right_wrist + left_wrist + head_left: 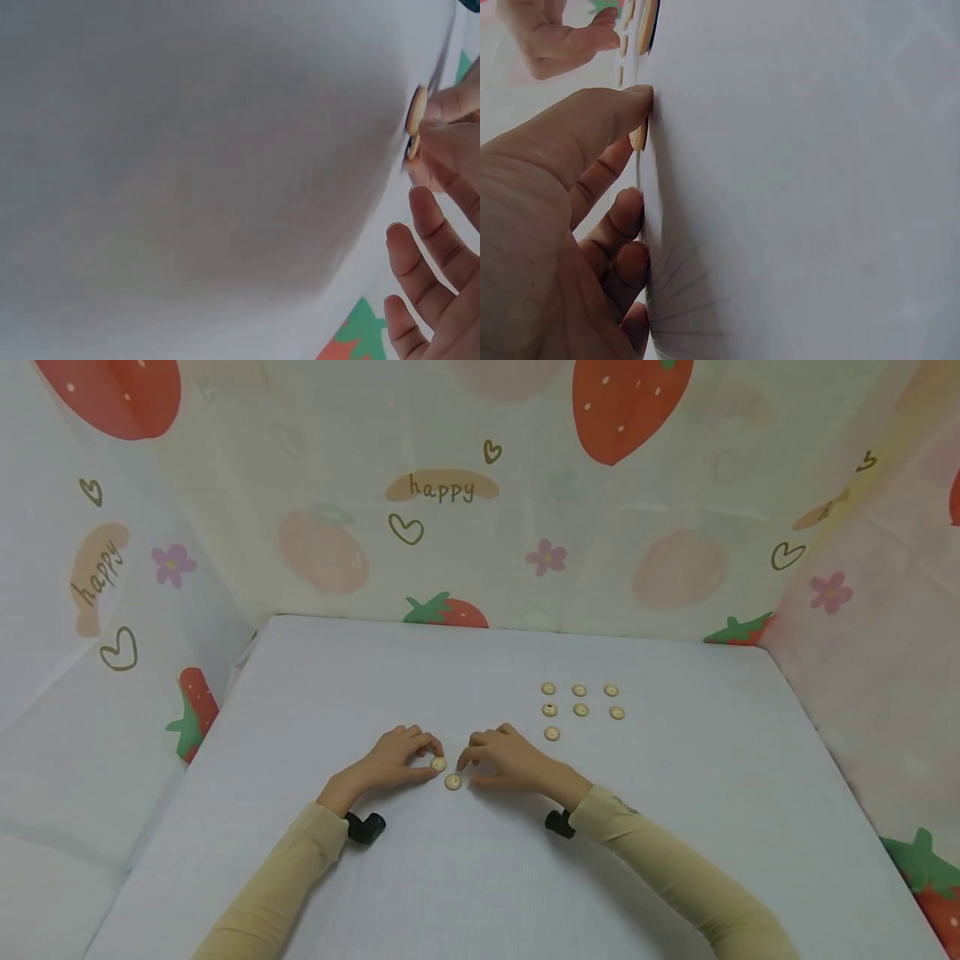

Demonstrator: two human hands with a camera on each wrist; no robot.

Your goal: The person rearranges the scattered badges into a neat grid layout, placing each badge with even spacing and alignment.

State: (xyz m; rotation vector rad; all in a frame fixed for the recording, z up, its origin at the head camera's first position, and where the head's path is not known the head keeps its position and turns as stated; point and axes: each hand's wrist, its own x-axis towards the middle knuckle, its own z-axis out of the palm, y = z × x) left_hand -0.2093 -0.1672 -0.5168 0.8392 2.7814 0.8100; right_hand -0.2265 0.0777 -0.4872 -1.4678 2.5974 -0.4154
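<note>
With thumb and fingertips, my left hand pinches a round tan button at the white tabletop. In the left wrist view the thumb covers part of this button. A second button lies just to its right and nearer to me, between both hands. My right hand hovers beside that second button, its fingers loosely bent and thumb apart, holding nothing. From the right wrist view, two buttons appear edge-on close to the fingers; exact contact there is hard to tell.
Several like buttons lie in short rows beyond my right hand, with a single button at the row's near left. A white cloth covers the table. Printed curtains enclose its back and sides.
</note>
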